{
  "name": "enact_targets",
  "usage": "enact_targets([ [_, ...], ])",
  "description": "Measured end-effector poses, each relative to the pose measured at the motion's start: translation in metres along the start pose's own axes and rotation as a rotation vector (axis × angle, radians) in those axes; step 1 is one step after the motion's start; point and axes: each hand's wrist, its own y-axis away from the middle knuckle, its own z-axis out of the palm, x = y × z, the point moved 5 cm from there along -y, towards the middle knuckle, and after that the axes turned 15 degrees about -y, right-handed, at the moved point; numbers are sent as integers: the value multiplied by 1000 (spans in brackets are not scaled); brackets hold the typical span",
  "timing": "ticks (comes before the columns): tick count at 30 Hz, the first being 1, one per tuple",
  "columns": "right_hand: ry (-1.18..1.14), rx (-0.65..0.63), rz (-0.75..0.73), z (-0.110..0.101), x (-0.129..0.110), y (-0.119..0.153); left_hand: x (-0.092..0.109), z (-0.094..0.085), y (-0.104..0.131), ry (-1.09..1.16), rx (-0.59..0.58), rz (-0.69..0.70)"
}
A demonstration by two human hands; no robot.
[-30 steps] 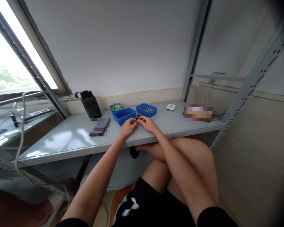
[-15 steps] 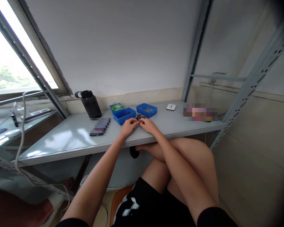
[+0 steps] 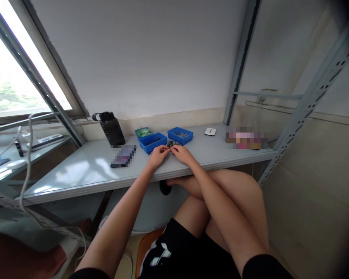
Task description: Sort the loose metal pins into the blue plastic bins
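My left hand (image 3: pixel 159 155) and my right hand (image 3: pixel 181 153) meet at the front of the grey table (image 3: pixel 95 174), fingertips pinched close together. What they pinch is too small to make out. Just behind the fingers lies a pile of small black and silver pieces (image 3: pixel 173 143). Beyond my left hand is a blue bin (image 3: pixel 147 148) with small dark parts in it. A second blue bin (image 3: pixel 188 140), holding small silver metal pieces, stands behind my right hand.
A third blue bin with a green packet (image 3: pixel 144 132) sits at the back. To the left stand a black water bottle (image 3: pixel 113 128) and a blurred phone (image 3: pixel 123 156). At right are a small white square device (image 3: pixel 210 131) and a blurred pinkish item (image 3: pixel 246 138). Metal shelf posts (image 3: pixel 244 58) frame the table.
Both hands stay in the same place over the table, with only slight shifts at the fingertips. The bins and the pile look unchanged.
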Motion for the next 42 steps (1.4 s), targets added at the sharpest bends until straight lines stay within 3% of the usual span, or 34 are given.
enact_targets([
  [27, -37, 8, 8, -1, 3, -2, 7, -9, 5, 32, 35, 0],
  [42, -127, 28, 44, -2, 6, -1, -5, -2, 0, 75, 28, -76],
])
